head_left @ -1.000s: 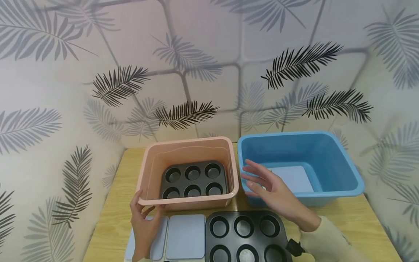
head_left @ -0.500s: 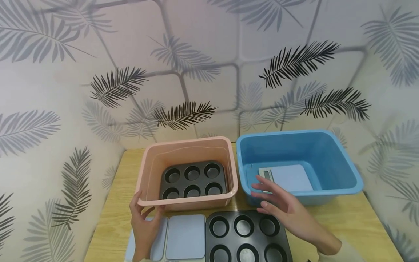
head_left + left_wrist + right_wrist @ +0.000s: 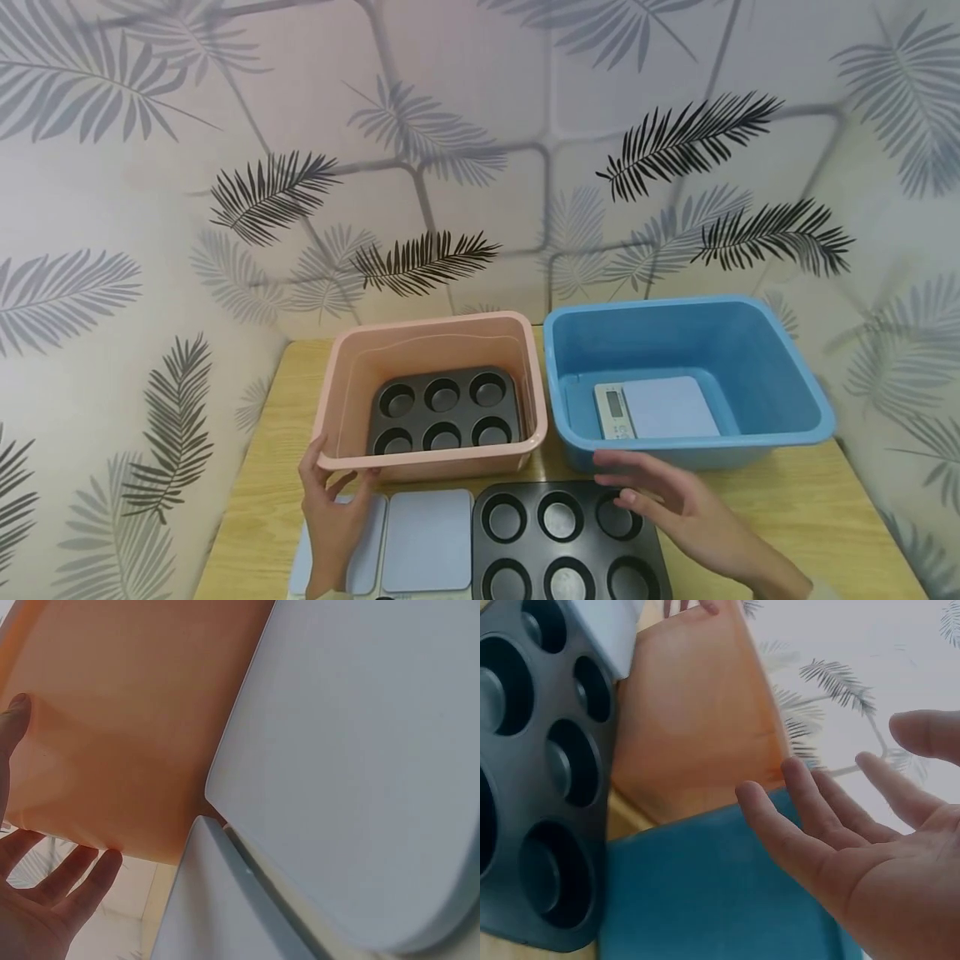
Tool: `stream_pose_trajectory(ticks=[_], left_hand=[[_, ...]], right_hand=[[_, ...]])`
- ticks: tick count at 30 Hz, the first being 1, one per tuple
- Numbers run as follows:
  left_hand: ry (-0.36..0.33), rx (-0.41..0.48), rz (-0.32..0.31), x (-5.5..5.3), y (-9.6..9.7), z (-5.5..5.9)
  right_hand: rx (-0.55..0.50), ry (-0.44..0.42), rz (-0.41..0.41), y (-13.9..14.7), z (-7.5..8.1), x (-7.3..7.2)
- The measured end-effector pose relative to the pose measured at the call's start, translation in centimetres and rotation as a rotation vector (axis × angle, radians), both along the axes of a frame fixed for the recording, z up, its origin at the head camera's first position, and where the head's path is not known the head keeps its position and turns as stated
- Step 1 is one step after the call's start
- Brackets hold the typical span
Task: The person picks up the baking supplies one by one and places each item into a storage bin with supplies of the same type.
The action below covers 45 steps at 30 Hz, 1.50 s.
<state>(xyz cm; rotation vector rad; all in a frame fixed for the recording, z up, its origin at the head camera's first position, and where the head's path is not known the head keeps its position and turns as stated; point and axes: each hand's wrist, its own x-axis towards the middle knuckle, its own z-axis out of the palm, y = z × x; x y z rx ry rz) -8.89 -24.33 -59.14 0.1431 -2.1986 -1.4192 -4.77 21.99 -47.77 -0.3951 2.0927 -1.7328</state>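
The right hand (image 3: 667, 500) has drawn back from over the blue tub (image 3: 652, 342), lower and nearer the person, while the left hand (image 3: 333, 508) remains at the near-left corner of the peach tub (image 3: 450, 462). The left hand grips that rim; the right hand's fingers are spread loosely and hold nothing, just in front of the blue tub. Inside the blue tub lies one scale (image 3: 670, 408), its display to the left; inside the peach tub, one dark muffin tin (image 3: 443, 412) shows six cups, the front row partly hidden. The two tubs stand side by side with a narrow gap. Before them a second muffin tin (image 3: 558, 542), six cups in view, sits beside two pale-topped pieces (image 3: 427, 542). Strips of wooden counter (image 3: 247, 500) show at both sides.
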Motion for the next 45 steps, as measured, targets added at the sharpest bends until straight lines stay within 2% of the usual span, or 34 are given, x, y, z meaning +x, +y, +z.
stream_pose_trajectory(ticks=[2, 8, 11, 23, 31, 37, 45], left_hand=[[-0.001, 0.007, 0.000, 0.0, 0.0, 0.0], [-0.002, 0.033, -0.003, -0.2, 0.0, 0.2], [0.005, 0.033, -0.002, -0.3, 0.0, 0.1], [0.003, 0.055, 0.013, 0.3, 0.4, -0.1], [0.005, 0.042, 0.023, 0.1, 0.4, 0.0], [-0.012, 0.045, 0.020, 0.2, 0.3, 0.2], [-0.001, 0.038, 0.015, 0.1, 0.3, 0.1]], right_hand=[[0.008, -0.049, -0.001, 0.3, -0.5, 0.0], [-0.100, -0.140, 0.018, 1.2, -2.3, -0.1], [-0.117, -0.171, 0.002, 1.7, -3.4, -0.2], [-0.042, -0.210, -0.166, 2.9, -7.3, 0.2], [0.019, -0.312, -0.235, 3.8, -8.9, 0.8], [0.103, -0.284, -0.260, 4.1, -10.4, 1.2], [0.091, -0.271, -0.252, 4.6, -11.5, 1.6]])
